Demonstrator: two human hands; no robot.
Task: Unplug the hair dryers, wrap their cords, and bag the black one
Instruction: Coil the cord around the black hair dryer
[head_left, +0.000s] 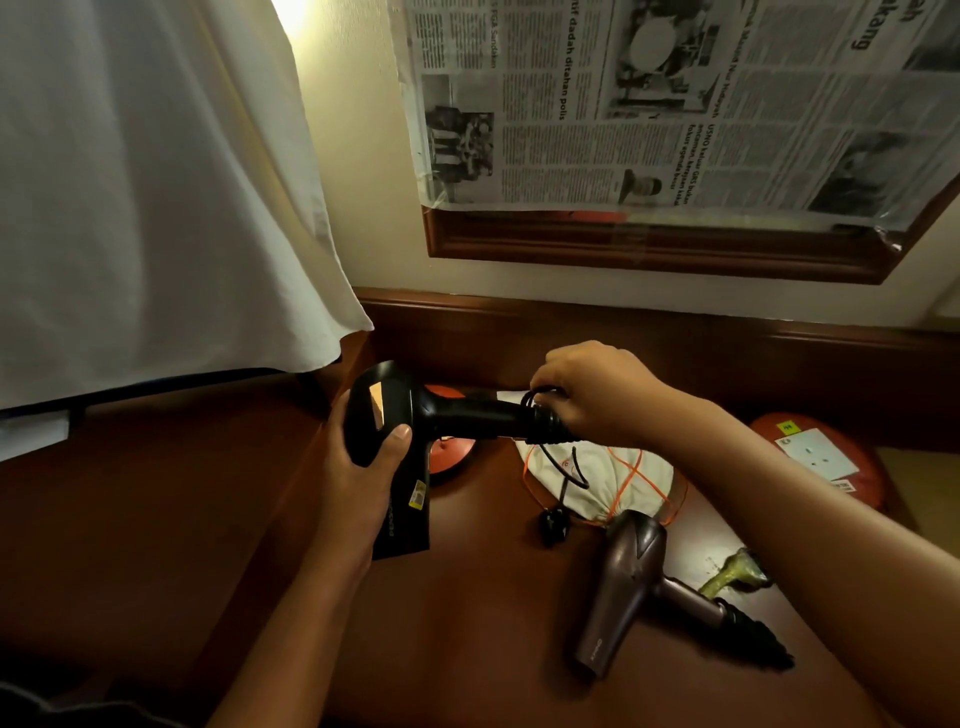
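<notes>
From the head camera, the left hand (363, 457) gripped the black hair dryer (415, 415) by its body, handle pointing right toward the right hand (587, 389), which pinched the cord (566, 467) looped around the handle's end; the plug (551, 526) dangled below, near the white drawstring bag (597, 478).

Glossy black plastic dryer (395, 415), polished wood tabletop (467, 597), white cloth bag (613, 478)

At frame centre we find one hair dryer (415, 415) held above the table (467, 623); its plug (551, 526) lies below, beside the bag (613, 480). The second dryer (631, 582) lies lower right, newspaper (649, 104) upper right.
</notes>
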